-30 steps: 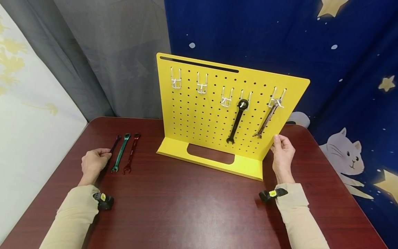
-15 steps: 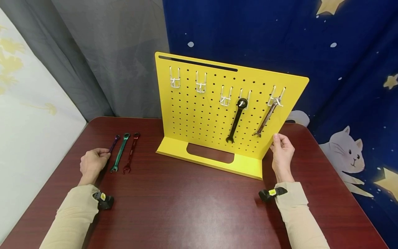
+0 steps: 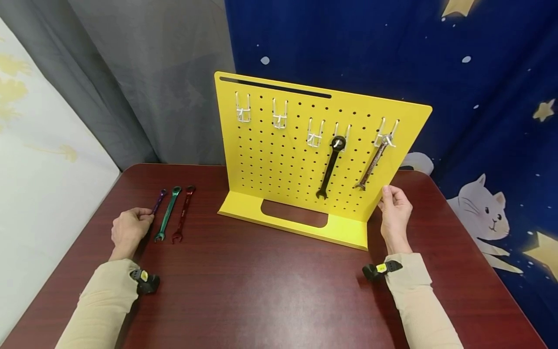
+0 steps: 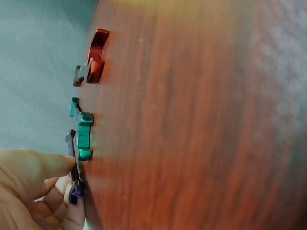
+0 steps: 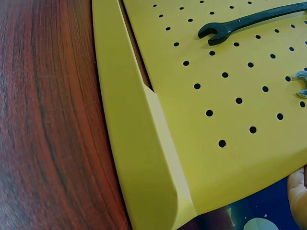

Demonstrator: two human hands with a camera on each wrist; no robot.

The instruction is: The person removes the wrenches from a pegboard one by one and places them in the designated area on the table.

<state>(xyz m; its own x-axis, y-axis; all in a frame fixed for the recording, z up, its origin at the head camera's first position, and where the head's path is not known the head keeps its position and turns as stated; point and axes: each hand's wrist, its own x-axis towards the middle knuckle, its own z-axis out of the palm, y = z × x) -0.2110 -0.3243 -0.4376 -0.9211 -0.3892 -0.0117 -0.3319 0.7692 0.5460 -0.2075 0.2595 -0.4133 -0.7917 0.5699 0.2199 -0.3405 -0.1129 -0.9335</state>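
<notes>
Purple wrench [image 3: 160,199] is pinched by left hand [image 3: 131,228]; only left-wrist view shows its near end. Right hand [image 3: 395,213] grips pegboard [image 3: 294,165] at 4 o'clock.

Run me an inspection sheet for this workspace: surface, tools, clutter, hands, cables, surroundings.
Surface: reddish-brown wood-grain table.
Job's things: green wrench and red wrench lying on the table; purple wrench beside them, in hand; black wrench and silver wrench hanging on the yellow pegboard; three other white hooks bare.
Clutter: nothing seen.
Hands: left hand pinches the purple wrench; right hand grips the pegboard's right edge.
Cables: nothing seen.
Surroundings: gray curtain and star-patterned blue curtain behind; white backdrop with yellow print at left.
</notes>
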